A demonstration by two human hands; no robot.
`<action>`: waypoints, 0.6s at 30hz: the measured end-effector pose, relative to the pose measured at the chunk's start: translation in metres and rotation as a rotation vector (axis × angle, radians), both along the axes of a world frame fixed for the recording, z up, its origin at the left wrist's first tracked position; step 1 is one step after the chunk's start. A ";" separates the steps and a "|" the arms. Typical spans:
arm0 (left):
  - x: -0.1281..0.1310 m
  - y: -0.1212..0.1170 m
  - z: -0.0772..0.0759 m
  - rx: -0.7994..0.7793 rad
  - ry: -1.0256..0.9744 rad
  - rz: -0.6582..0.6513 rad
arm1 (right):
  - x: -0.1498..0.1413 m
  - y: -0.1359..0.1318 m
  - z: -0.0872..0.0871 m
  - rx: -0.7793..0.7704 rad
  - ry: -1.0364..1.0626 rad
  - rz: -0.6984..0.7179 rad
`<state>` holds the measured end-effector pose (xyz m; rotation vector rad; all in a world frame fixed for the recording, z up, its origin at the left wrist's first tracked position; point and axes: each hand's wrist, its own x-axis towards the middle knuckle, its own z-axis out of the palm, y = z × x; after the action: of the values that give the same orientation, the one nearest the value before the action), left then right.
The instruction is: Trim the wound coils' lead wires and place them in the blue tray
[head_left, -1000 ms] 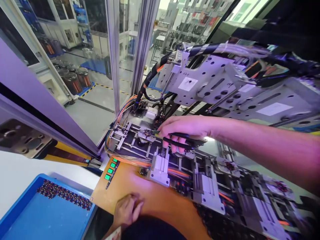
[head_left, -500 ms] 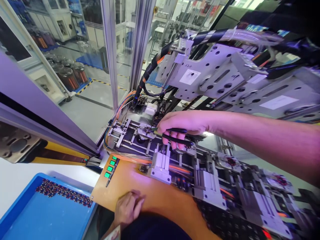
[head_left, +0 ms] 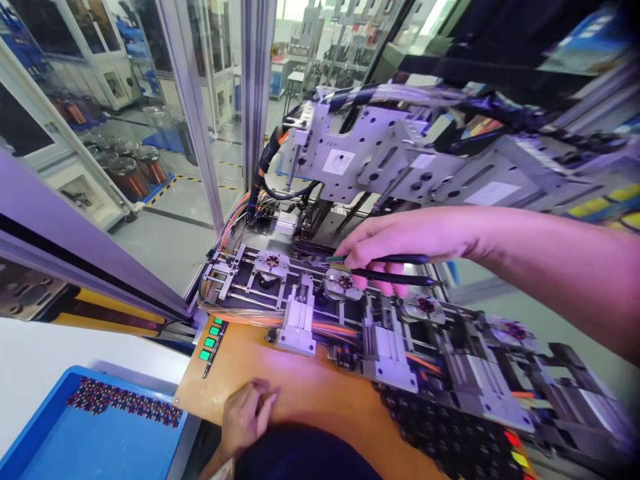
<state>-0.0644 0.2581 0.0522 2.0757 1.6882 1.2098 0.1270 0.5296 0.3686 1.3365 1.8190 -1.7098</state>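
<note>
My right hand (head_left: 395,243) reaches into the machine and is closed round the black handles of a pair of pliers (head_left: 385,268). The plier tip hangs just above a round metal fixture with a small red part (head_left: 341,283). A similar fixture (head_left: 271,263) sits further left on the same rail. My left hand (head_left: 245,415) rests on the orange panel (head_left: 310,393) at the near edge, fingers curled together; what they hold, if anything, is hidden.
A perforated metal head with cables (head_left: 370,157) hangs over the rail. Green lit buttons (head_left: 211,337) line the panel's left edge. A blue tray (head_left: 100,433) with a row of small dark parts (head_left: 125,402) lies at lower left. Glass doors and aluminium posts (head_left: 257,93) stand behind.
My right hand has moved the pliers right, off the left fixture and over the second fixture. The view has shifted too. My left hand has stayed on the panel.
</note>
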 end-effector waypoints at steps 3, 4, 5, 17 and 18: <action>-0.002 0.001 0.004 -0.002 0.006 -0.008 | 0.030 -0.001 -0.005 -0.003 -0.072 -0.002; -0.003 0.002 0.005 0.001 0.009 -0.015 | 0.038 -0.002 -0.008 -0.011 -0.078 -0.012; -0.003 0.003 0.006 0.006 0.013 -0.023 | 0.045 -0.003 -0.012 -0.020 -0.076 -0.032; 0.000 0.007 0.011 -0.057 0.057 0.001 | 0.069 -0.008 -0.036 -0.041 -0.077 -0.282; 0.000 0.007 0.012 -0.063 0.054 0.002 | 0.070 -0.007 -0.039 -0.043 -0.063 -0.272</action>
<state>-0.0642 0.2655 0.0637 2.0879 1.7286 1.0955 0.1965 0.5224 0.3301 1.6628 1.6167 -1.8031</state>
